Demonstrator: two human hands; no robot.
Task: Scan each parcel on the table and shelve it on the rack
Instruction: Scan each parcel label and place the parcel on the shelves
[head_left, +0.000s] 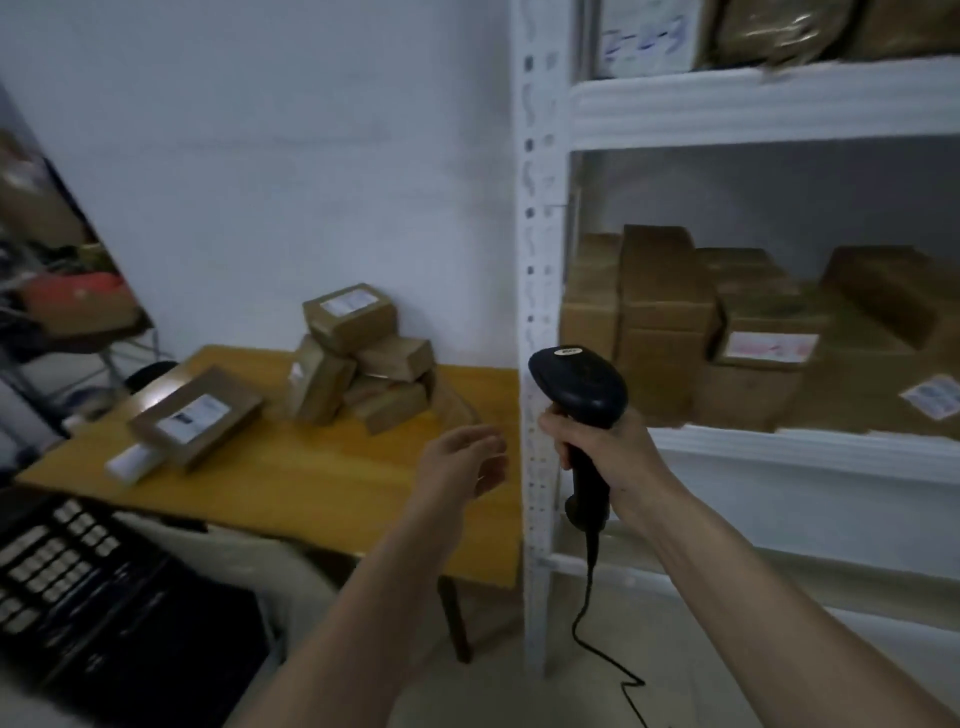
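My right hand (605, 449) grips the handle of a black barcode scanner (582, 387), held upright in front of the rack's left post; its cable (589, 613) trails down to the floor. My left hand (462, 460) hovers empty over the right end of the wooden table (322, 493), fingers loosely spread. A pile of several brown cardboard parcels (363, 358) sits at the table's back by the wall. One flat labelled parcel (196, 415) lies alone at the table's left. The white rack (540, 312) stands to the right, its middle shelf holding several brown parcels (727, 332).
A small white box (132, 462) lies beside the flat parcel. A black keyboard (57, 551) and dark equipment sit at lower left. More parcels fill the rack's top shelf (753, 98). A cluttered shelf stands at far left. The lower rack shelf (779, 457) edge is just behind the scanner.
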